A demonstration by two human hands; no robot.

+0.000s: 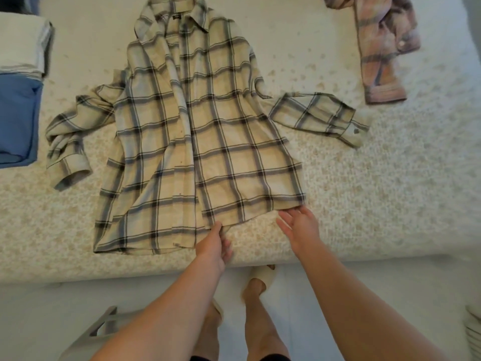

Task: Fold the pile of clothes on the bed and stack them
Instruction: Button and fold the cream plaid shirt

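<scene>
A beige plaid shirt (197,131) lies spread front-up on the bed (377,199), collar at the far side, both sleeves out to the sides. My left hand (214,247) pinches the bottom hem near the front opening. My right hand (299,225) is open, palm turned up, its fingertips at the hem's right corner. A pink plaid garment (382,48) lies crumpled at the far right. Folded clothes sit at the left: a blue piece (18,118) and a white one (24,45) behind it.
The bed's near edge (156,269) runs across the frame below the shirt. My legs and slippered feet (260,280) stand on the pale floor. A grey strap-like object (91,334) lies at the lower left.
</scene>
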